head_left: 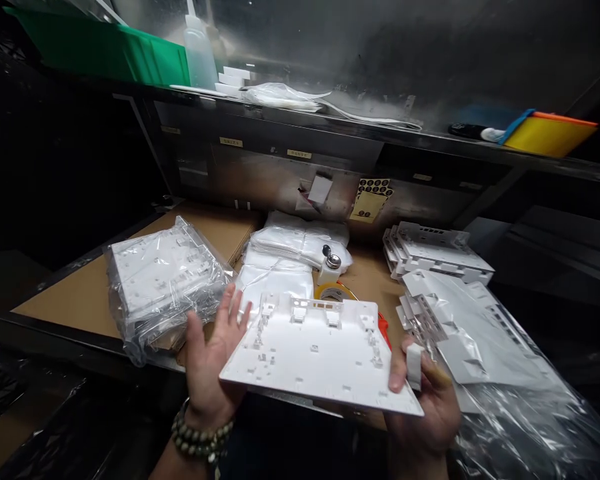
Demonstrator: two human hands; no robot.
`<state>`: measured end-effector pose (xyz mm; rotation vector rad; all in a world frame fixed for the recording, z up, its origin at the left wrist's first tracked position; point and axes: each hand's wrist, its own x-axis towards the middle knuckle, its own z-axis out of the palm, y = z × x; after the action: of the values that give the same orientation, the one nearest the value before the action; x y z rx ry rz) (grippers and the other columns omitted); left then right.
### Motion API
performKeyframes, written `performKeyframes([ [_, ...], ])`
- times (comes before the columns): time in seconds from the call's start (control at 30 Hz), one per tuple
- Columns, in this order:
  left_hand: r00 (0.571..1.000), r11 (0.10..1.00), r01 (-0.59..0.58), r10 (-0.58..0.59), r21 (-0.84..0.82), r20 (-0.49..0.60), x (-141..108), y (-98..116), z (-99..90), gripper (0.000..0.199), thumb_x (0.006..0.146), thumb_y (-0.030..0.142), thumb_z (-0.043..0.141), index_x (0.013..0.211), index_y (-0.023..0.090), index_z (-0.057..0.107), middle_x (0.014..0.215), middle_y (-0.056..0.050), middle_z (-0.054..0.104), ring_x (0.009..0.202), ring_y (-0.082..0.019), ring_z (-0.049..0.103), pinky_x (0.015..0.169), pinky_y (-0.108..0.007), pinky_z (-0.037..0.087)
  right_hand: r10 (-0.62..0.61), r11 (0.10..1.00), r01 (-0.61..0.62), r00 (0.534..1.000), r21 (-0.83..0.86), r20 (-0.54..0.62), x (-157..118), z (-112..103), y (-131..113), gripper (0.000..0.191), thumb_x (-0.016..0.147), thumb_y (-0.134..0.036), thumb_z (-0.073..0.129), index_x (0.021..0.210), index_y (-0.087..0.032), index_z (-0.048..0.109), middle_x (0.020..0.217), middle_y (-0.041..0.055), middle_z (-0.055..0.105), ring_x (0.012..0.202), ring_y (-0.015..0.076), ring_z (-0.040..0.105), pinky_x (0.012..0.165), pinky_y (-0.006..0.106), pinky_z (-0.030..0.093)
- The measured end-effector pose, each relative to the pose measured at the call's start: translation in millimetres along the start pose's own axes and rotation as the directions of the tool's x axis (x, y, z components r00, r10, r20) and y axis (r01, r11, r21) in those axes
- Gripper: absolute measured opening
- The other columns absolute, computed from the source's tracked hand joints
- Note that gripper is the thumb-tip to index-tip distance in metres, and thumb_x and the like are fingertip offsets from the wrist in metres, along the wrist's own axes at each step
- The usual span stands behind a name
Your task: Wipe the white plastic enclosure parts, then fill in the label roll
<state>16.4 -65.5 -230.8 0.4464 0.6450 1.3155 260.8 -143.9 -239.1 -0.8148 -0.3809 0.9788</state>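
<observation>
Centre frame, low: a white plastic panel [320, 350] is held up off the bench, ribbed side up, clips and little posts showing along its far edge. The left hand [213, 363] supports it from beneath at the nine o'clock edge, palm up, fingers spread and loose rather than clamped. At three o'clock the right hand [425, 400] grips the opposite corner, thumb on top, and pinches a small white block [414, 365] against the panel edge with its curled fingers. A bead bracelet [200, 437] sits on the left wrist.

Moving outward: at twelve o'clock from the panel, a roll of yellow tape [334, 291] and a small white bottle with a metal cap [331, 267] stand on the brown bench [80, 300], with folded white bags [300, 243] behind them. At ten o'clock lies a bagged stack of panels [160, 280], wrapped in clear film. At two o'clock, an unwrapped stack of panels [435, 250], and at three o'clock more loose panels on crumpled film [473, 333].

As to progress, my read is mid-batch: one panel in hand, one stack wrapped at left, loose ones at right; which pile is finished, I cannot tell.

Up top, the shelf [430, 140] carries a green bin [125, 53], a squeeze bottle [200, 53] and a yellow tray [547, 133].
</observation>
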Motion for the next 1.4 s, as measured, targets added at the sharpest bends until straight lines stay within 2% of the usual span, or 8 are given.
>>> performKeyframes([
  [0.13, 0.894, 0.888, 0.444, -0.449, -0.12, -0.013, 6.3, -3.0, 2.0, 0.073, 0.088, 0.021, 0.062, 0.156, 0.008, 0.039, 0.136, -0.024, 0.069, 0.129, -0.041, 0.065, 0.113, -0.061, 0.049, -0.043, 0.998, 0.047, 0.996, -0.049, 0.076, -0.6, -12.7, 3.2, 0.019, 0.08, -0.044, 0.069, 0.086, -0.026, 0.064, 0.047, -0.0047, 0.054, 0.041, 0.0177, 0.052, 0.047, 0.03, 0.044],
  [0.27, 0.856, 0.848, 0.511, -0.518, -0.14, -0.014, 11.8, -3.5, 3.7, 0.088, 0.068, 0.002, 0.058, 0.155, 0.007, 0.041, 0.122, -0.02, 0.077, 0.115, -0.041, 0.073, 0.108, -0.062, 0.054, -0.038, 0.955, 0.066, 0.994, -0.29, 0.104, 6.3, -37.2, 4.7, 0.024, 0.082, -0.047, 0.071, 0.091, -0.027, 0.063, 0.056, -0.0025, 0.063, 0.045, 0.019, 0.055, 0.048, 0.031, 0.044],
  [0.4, 0.887, 0.876, 0.453, -0.462, -0.167, -0.012, 10.8, 1.8, 10.4, 0.098, 0.056, 0.004, 0.057, 0.153, 0.009, 0.046, 0.119, -0.017, 0.079, 0.111, -0.041, 0.075, 0.106, -0.062, 0.056, -0.353, 0.665, 0.26, 0.935, -0.7, 0.012, 13.3, -46.5, -3.0, 0.032, 0.082, -0.044, 0.083, 0.104, -0.023, 0.072, 0.105, 0.0068, 0.077, 0.052, 0.0114, 0.055, 0.061, 0.034, 0.051],
  [0.53, 0.932, 0.92, 0.359, -0.363, -0.158, 0.003, 3.9, 0.4, 24.5, 0.09, 0.065, 0.001, 0.058, 0.153, 0.014, 0.049, 0.12, -0.013, 0.079, 0.11, -0.038, 0.076, 0.106, -0.058, 0.056, -0.43, 0.463, 0.466, 0.862, -0.754, 0.269, -15.0, -5.0, -1.7, 0.016, 0.086, -0.035, 0.081, 0.099, -0.026, 0.08, 0.105, 0.0074, 0.073, 0.087, 0.0211, 0.067, 0.072, 0.032, 0.054],
  [0.67, 0.954, 0.942, 0.297, -0.299, -0.154, 0.013, -2.4, -7.1, 37.8, 0.081, 0.081, 0.003, 0.06, 0.158, 0.02, 0.044, 0.129, -0.013, 0.077, 0.111, -0.036, 0.076, 0.108, -0.054, 0.056, -0.196, 0.452, 0.662, 0.727, -0.597, 0.658, -55.5, 57.7, 21.0, 0.018, 0.09, -0.017, 0.074, 0.105, -0.026, 0.08, 0.089, 0.004, 0.07, 0.066, 0.0136, 0.065, 0.054, 0.023, 0.051],
  [0.8, 0.971, 0.959, 0.235, -0.238, -0.158, -0.003, -7.1, -8.6, 39.9, 0.08, 0.091, 0.007, 0.061, 0.162, 0.034, 0.036, 0.14, -0.009, 0.071, 0.116, -0.034, 0.074, 0.111, -0.054, 0.054, -0.201, 0.438, 0.735, 0.641, -0.517, 0.741, -66.4, 81.4, 39.7, 0.018, 0.091, -0.011, 0.069, 0.105, -0.018, 0.077, 0.087, 0.0062, 0.069, 0.069, 0.0145, 0.069, 0.06, 0.023, 0.056],
  [1.2, 0.979, 0.972, 0.195, -0.202, -0.127, -0.038, -5.2, 5.6, 26.2, 0.07, 0.097, 0.012, 0.058, 0.16, 0.038, 0.04, 0.15, -0.004, 0.064, 0.135, -0.033, 0.061, 0.121, -0.055, 0.043, -0.109, 0.423, 0.666, 0.711, -0.614, 0.695, -60.3, 65.0, 33.4, 0.012, 0.09, -0.015, 0.07, 0.098, -0.02, 0.078, 0.082, 0.0031, 0.068, 0.064, 0.0124, 0.065, 0.057, 0.022, 0.051],
  [1.4, 0.924, 0.968, 0.126, -0.194, -0.216, -0.329, 0.8, 43.3, 3.7, 0.059, 0.097, 0.034, 0.062, 0.154, 0.035, 0.05, 0.136, 0.001, 0.072, 0.14, -0.037, 0.054, 0.12, -0.058, 0.044, -0.437, 0.273, 0.503, 0.824, -0.82, 0.36, -24.1, 0.4, -10.5, 0.009, 0.094, -0.024, 0.073, 0.098, -0.028, 0.08, 0.091, 0.0013, 0.069, 0.072, 0.0124, 0.062, 0.059, 0.021, 0.051],
])
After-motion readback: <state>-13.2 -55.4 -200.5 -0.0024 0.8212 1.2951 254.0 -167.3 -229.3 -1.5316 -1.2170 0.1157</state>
